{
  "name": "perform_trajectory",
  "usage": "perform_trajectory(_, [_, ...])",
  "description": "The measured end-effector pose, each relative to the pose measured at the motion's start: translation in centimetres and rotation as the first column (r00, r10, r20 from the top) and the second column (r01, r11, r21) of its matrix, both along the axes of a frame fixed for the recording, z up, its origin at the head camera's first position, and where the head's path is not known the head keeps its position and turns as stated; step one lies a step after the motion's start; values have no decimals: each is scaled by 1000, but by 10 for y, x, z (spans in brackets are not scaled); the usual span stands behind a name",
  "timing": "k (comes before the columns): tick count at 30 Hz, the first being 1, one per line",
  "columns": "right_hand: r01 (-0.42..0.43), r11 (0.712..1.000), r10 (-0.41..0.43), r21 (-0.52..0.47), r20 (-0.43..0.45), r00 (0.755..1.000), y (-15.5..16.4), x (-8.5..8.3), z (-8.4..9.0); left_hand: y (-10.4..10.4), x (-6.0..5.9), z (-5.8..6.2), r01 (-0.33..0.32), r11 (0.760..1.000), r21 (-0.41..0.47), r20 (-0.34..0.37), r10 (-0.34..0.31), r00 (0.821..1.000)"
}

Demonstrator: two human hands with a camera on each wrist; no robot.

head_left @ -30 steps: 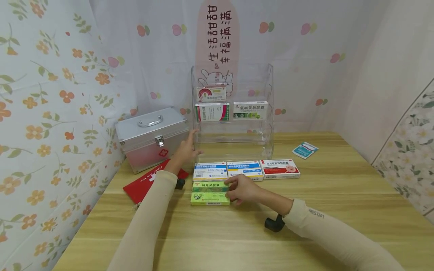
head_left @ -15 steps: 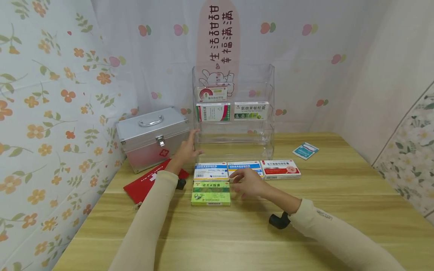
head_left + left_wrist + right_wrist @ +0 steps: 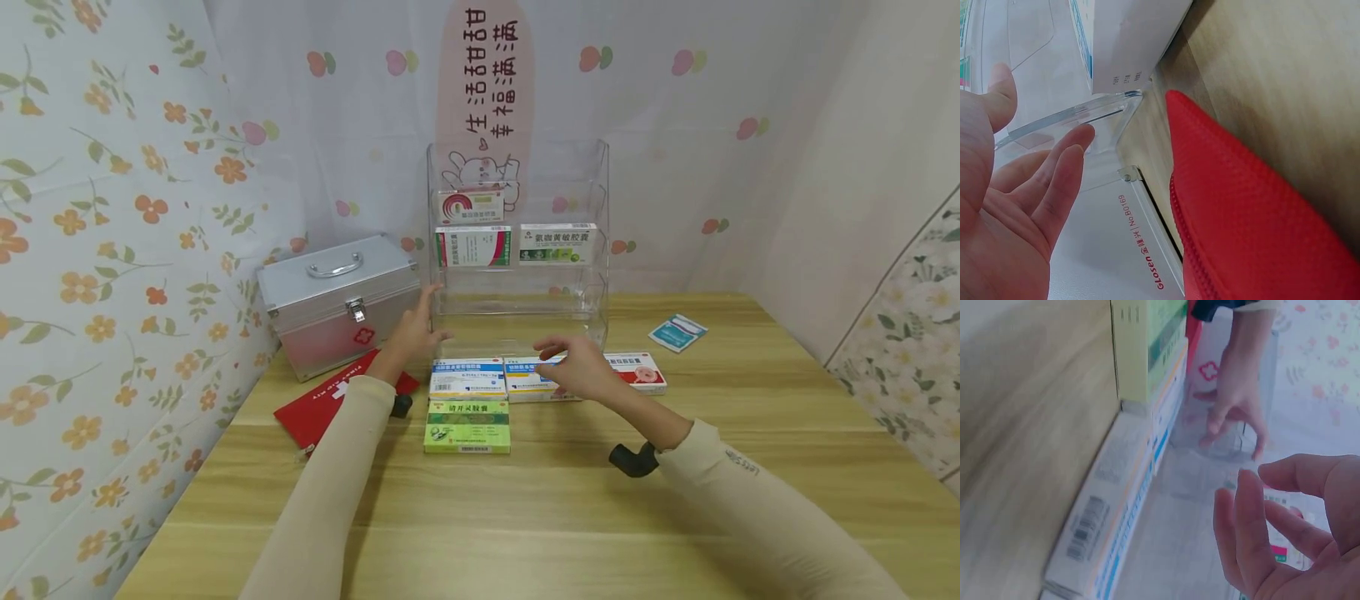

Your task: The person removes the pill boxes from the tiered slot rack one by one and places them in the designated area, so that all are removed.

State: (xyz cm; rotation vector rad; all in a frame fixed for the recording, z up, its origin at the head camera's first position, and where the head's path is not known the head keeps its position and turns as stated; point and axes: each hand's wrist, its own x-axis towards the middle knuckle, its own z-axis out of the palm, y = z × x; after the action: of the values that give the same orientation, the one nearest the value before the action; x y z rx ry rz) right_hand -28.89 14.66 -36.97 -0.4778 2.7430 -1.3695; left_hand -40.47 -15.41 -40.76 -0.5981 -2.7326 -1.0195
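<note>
My left hand (image 3: 429,321) rests with straight fingers against the left side of a clear acrylic rack (image 3: 596,250); the left wrist view shows the left hand (image 3: 1054,162) at the rack's base (image 3: 1094,112). The rack holds three medicine boxes (image 3: 472,247). My right hand (image 3: 553,354) hovers, fingers relaxed and holding nothing, above the second blue-white box (image 3: 521,379) and the red-white box (image 3: 647,372). Another blue-white box (image 3: 467,378) and a green box (image 3: 467,427) lie left of it. The right wrist view shows the right hand (image 3: 1272,512) above the boxes (image 3: 1116,506).
A silver metal case (image 3: 337,300) stands at the left wall, with a red pouch (image 3: 318,407) in front of it. A blue packet (image 3: 675,331) lies at the back right. The wooden table (image 3: 525,517) ends at curtained walls on three sides.
My right hand left the green box, moved up and right, and now hovers over the second blue-white box and the red-white box. The left hand has stayed on the rack.
</note>
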Motion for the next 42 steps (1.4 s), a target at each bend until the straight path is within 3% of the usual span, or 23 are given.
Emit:
perform_trajectory(9, [61,998,-61,-4,-181,982,12,-16,15,-2,-1,1,-6,1000,5,1,6,1000])
perform_trajectory(22, [135,985,-157,-112,-223,962,36,-48,26,-2,-1,2,-28,1000,2,12,28,1000])
perform_trajectory(26, [157,983,-179,-99,-279,944,36,-58,31,-3,-1,4,-32,1000,2,25,31,999])
perform_trajectory(33, [190,977,-213,-96,-410,887,40,-79,34,-4,-1,3,-33,999,8,28,33,999])
perform_trajectory(42, [227,972,-226,-54,-455,862,50,-93,41,3,5,0,-11,999,51,41,9,999])
